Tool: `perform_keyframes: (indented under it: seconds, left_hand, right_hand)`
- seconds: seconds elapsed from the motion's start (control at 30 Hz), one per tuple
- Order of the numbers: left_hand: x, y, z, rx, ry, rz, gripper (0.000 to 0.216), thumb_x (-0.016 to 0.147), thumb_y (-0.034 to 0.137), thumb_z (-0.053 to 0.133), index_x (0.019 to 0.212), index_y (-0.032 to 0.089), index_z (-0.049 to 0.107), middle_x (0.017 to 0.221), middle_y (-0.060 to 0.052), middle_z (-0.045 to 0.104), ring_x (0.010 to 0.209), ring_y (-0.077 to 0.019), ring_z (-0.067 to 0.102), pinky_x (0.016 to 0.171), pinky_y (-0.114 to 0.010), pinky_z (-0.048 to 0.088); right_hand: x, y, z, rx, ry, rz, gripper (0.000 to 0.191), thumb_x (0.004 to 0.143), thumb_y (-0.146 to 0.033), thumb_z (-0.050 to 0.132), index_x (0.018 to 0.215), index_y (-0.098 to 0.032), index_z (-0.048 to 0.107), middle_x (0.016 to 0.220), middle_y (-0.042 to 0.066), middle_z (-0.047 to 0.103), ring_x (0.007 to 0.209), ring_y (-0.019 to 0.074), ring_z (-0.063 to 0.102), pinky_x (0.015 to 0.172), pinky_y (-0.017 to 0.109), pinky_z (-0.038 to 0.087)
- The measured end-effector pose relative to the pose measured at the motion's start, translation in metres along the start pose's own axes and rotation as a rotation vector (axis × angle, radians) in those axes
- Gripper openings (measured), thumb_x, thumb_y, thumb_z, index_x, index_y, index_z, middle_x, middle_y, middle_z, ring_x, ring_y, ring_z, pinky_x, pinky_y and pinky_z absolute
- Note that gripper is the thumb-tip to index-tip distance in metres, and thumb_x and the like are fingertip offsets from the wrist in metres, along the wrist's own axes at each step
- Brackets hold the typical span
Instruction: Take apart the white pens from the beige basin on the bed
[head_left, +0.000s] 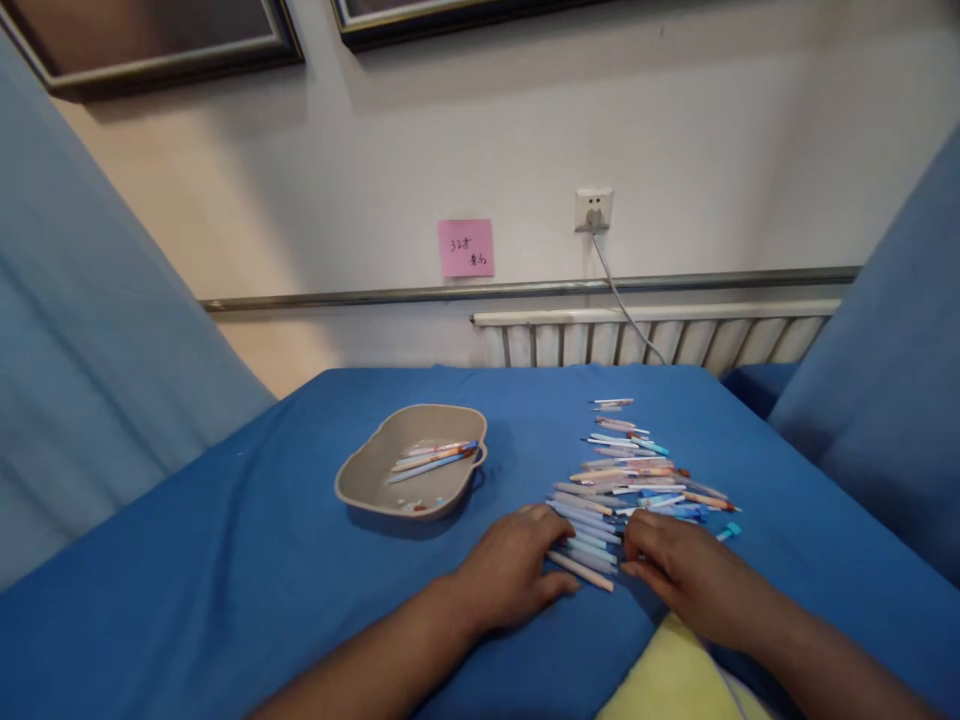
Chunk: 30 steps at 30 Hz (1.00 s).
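Observation:
On the blue cloth lies a pile of pens [592, 535], slim and pastel, mostly side by side. My left hand [517, 560] rests at their left ends, its fingertips touching them and its thumb spread apart on the near side. A peach-coloured pen [581, 571] lies nearest to that thumb. At the right ends of the pens is my right hand [679, 565], with fingers curled and thumb close to them; whatever is between them is hidden. Past the hands, more pens [630, 470] spread in loose rows, some with blue or brown parts.
A beige basin [358, 490] with several pens [431, 462] and small bits inside stands to the left on the blue-covered table [225, 560]. Yellow cloth [667, 680] lies at the near edge. Behind are a radiator [600, 340] and a plugged-in cord [619, 300]. Blue curtains hang on both sides.

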<state>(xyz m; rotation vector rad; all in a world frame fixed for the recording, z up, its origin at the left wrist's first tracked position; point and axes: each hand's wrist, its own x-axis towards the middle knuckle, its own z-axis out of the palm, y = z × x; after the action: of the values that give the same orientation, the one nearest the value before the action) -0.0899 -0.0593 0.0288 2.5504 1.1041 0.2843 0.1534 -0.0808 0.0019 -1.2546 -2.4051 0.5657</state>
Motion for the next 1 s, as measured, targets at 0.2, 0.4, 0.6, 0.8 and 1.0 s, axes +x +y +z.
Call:
perform_keyframes:
  seconds: [0.2,0.4,0.6,0.8,1.0]
  left_hand:
    - [-0.016,-0.066,-0.079,0.276,0.128,-0.470,0.031,0.091,0.038,0.039,0.102,0.021,0.062,0.095,-0.003,0.067,0.084,-0.0192,0.060,0.073,-0.026,0.041]
    - [-0.029,-0.134,-0.106,0.403,-0.057,-0.702,0.017,0.067,0.027,0.063,0.080,0.018,0.069,0.078,-0.010,0.070,0.072,-0.0246,0.064,0.063,-0.029,0.043]
    - [-0.030,-0.138,-0.095,0.464,-0.117,-0.699,0.021,0.063,0.026,0.064,0.084,0.021,0.067,0.085,-0.009,0.070,0.074,-0.0236,0.064,0.064,-0.029,0.044]
    - [-0.025,-0.139,-0.092,0.505,-0.110,-0.663,0.020,0.070,0.028,0.059,0.080,0.014,0.069,0.089,-0.017,0.068,0.084,-0.0298,0.063,0.073,-0.034,0.044]
    - [-0.031,-0.138,-0.100,0.470,-0.046,-0.613,0.020,0.074,0.028,0.056,0.086,0.016,0.065,0.087,-0.012,0.068,0.078,-0.0246,0.062,0.069,-0.030,0.042]
  right_hand:
    - [0.001,0.004,0.005,0.009,-0.011,-0.009,0.013,0.090,-0.024,0.044,0.084,-0.022,0.055,0.084,0.003,0.060,0.077,0.0178,0.057,0.066,0.028,0.041]
    - [0.001,0.005,0.012,0.047,-0.044,0.016,0.015,0.090,-0.025,0.042,0.083,-0.022,0.056,0.083,0.003,0.061,0.076,0.0183,0.057,0.068,0.029,0.042]
    - [0.001,0.006,0.013,0.056,-0.065,0.027,0.016,0.090,-0.026,0.042,0.082,-0.022,0.056,0.083,0.004,0.061,0.077,0.0196,0.057,0.068,0.031,0.042]
    - [0.001,0.005,0.013,0.037,-0.063,0.016,0.016,0.089,-0.025,0.042,0.083,-0.022,0.056,0.083,0.003,0.061,0.076,0.0185,0.058,0.068,0.030,0.043]
    - [0.001,0.006,0.012,0.037,-0.033,0.006,0.016,0.089,-0.025,0.043,0.084,-0.023,0.058,0.083,0.003,0.062,0.077,0.0180,0.059,0.068,0.029,0.043]
